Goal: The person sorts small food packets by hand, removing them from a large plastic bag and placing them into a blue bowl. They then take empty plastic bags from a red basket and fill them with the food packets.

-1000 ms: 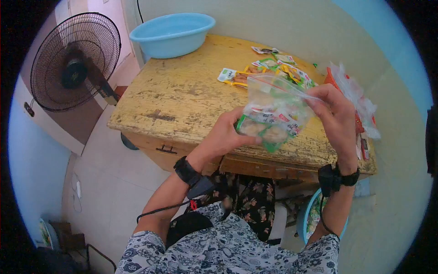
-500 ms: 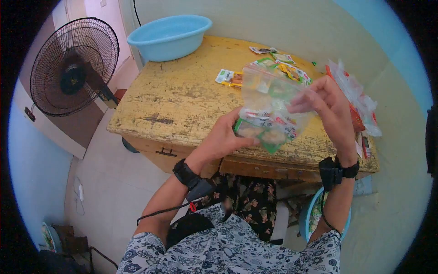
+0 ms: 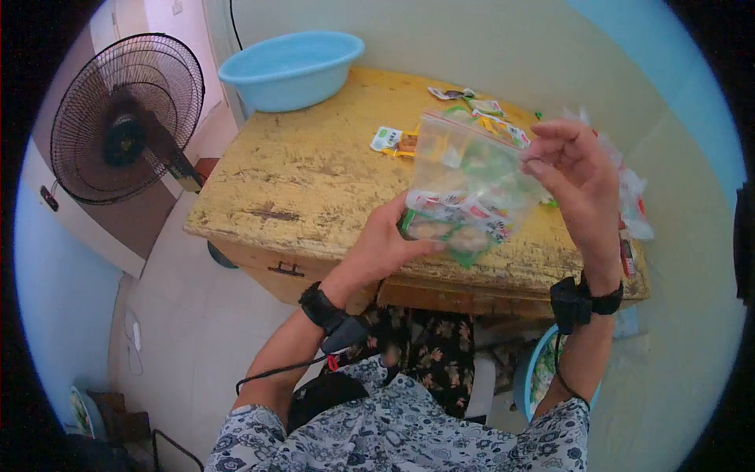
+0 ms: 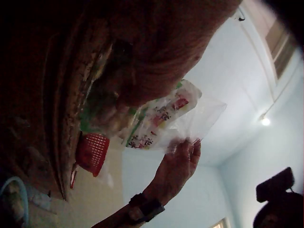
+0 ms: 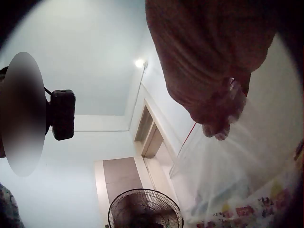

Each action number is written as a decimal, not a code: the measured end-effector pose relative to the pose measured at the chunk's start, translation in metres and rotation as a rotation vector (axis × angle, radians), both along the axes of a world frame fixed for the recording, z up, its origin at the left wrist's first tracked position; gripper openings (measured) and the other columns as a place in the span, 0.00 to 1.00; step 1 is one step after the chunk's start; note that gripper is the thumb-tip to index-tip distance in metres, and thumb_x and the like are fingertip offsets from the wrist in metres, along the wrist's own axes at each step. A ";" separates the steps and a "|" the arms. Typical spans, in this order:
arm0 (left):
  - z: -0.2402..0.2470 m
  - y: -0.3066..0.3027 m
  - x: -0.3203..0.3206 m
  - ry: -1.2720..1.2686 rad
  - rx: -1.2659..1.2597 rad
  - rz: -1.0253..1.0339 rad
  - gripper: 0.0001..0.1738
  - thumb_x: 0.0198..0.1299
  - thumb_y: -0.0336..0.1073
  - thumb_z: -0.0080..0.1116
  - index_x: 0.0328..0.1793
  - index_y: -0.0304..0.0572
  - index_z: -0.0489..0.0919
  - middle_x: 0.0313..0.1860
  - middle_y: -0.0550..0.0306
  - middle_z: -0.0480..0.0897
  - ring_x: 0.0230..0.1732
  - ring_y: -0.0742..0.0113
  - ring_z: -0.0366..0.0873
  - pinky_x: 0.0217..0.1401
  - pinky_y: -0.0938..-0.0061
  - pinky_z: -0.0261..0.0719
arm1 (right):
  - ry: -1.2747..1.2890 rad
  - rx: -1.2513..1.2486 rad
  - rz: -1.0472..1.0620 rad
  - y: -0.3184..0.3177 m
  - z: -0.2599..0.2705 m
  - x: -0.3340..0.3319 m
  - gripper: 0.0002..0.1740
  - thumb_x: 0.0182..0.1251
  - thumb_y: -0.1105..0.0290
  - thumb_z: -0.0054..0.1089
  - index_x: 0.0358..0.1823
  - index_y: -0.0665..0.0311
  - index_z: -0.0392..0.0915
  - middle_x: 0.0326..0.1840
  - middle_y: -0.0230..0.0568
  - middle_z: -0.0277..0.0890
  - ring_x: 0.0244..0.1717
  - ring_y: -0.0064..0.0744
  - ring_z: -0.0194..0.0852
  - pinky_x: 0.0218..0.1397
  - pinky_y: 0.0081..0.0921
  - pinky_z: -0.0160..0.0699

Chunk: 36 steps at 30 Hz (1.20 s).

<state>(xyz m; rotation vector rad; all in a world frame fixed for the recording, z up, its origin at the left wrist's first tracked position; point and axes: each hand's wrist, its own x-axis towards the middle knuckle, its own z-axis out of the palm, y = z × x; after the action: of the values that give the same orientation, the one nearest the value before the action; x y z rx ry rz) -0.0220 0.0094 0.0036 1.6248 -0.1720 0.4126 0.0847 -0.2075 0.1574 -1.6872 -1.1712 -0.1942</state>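
A clear zip bag point(image 3: 464, 185) with several snack packets in its bottom is held up over the front of the yellow wooden table point(image 3: 314, 173). My left hand point(image 3: 389, 240) grips the bag's lower left end, around the packets. My right hand point(image 3: 570, 169) pinches the bag's top right corner. In the left wrist view the bag point(image 4: 164, 121) hangs between my dark palm and the right hand point(image 4: 178, 164). In the right wrist view the right-hand fingers point(image 5: 221, 114) pinch the clear plastic point(image 5: 237, 180).
Loose snack packets point(image 3: 472, 114) lie at the table's back right, beside a pile of clear bags point(image 3: 629, 185). A blue basin point(image 3: 291, 67) stands at the back left corner. A black floor fan point(image 3: 118, 118) stands to the left. A basin point(image 3: 535, 370) sits under the table.
The right hand has slid along the bag's top edge from left to its right corner and risen a little. The left hand keeps its hold on the bag's bottom.
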 end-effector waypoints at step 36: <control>0.003 -0.004 -0.002 0.088 0.066 0.032 0.34 0.54 0.32 0.78 0.67 0.33 0.77 0.59 0.53 0.86 0.58 0.67 0.82 0.65 0.68 0.79 | -0.151 -0.217 0.096 0.022 -0.011 0.035 0.11 0.80 0.65 0.56 0.50 0.66 0.79 0.34 0.37 0.81 0.26 0.30 0.79 0.31 0.29 0.79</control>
<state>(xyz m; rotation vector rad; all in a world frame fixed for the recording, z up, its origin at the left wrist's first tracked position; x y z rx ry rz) -0.0237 0.0051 0.0067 1.7094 -0.0942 0.3622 0.1193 -0.1858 0.1461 -1.8238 -1.4254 -0.1400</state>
